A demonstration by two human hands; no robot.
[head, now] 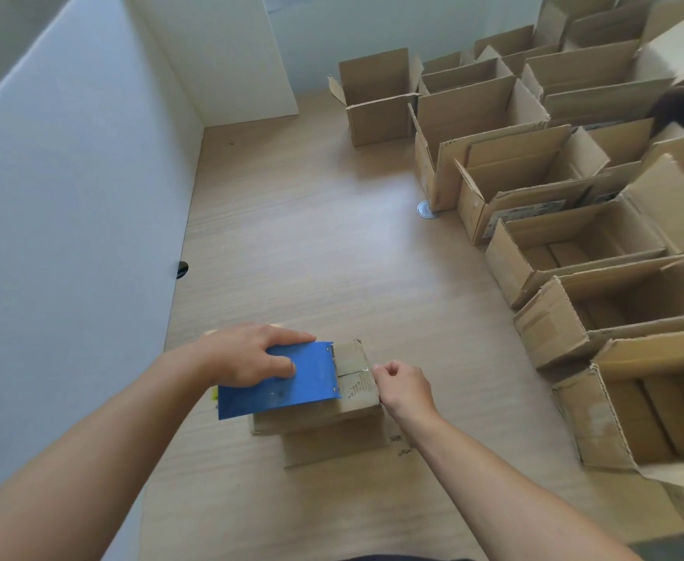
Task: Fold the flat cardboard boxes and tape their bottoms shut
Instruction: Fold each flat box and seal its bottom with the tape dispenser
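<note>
A small cardboard box (pixel 354 392) stands bottom-up on the wooden floor (pixel 312 244), its flaps folded shut. On top of it lies a blue tape dispenser (pixel 281 382), covering the left part of the bottom. My left hand (pixel 251 354) grips the dispenser from above, fingers spread over the blue plate. My right hand (pixel 403 384) is at the box's right edge, fingers pinched on the clear tape end (pixel 370 368) there. Lower flaps (pixel 332 443) of the box spread out beneath it.
Many folded open-topped cardboard boxes (pixel 574 253) stand in rows along the right side, one apart at the back (pixel 376 99). White walls (pixel 69 196) close the left. A round floor fitting (pixel 426 209) sits by the boxes, a small black object (pixel 181 269) by the wall.
</note>
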